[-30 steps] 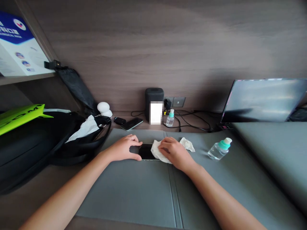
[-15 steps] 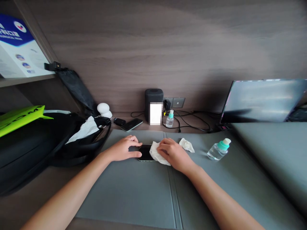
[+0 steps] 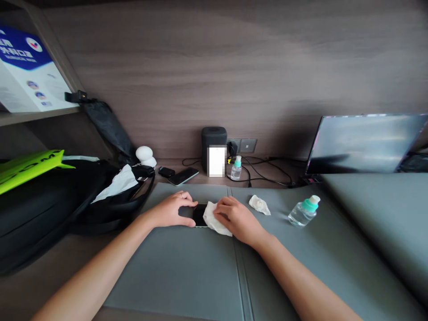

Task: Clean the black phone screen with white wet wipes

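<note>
A dark smartphone [image 3: 199, 216] lies flat, screen up, on the grey desk mat [image 3: 174, 272]. My left hand [image 3: 174, 210] grips its left end, thumb at the near edge and fingers at the far edge. A crumpled white tissue [image 3: 216, 221] is bunched under the fingers of my right hand [image 3: 238, 217], pressed onto the phone. The tissue and hand hide the phone's right part. To the right, a second crumpled tissue [image 3: 259, 205] rests on the mat. Farther right, a clear spray bottle [image 3: 302, 214] with a teal collar and white top leans at a tilt.
Behind the mat are another phone [image 3: 183, 176], a black key fob [image 3: 166, 172], a black speaker [image 3: 214, 136], a small spray bottle [image 3: 236, 170] and cables [image 3: 267, 167]. A black backpack [image 3: 50, 214] fills the left; a laptop [image 3: 364, 145] stands back right.
My right hand has slid the tissue slightly left and nearer along the phone. My left hand keeps its grip on the phone's left end. The view has tipped up slightly.
</note>
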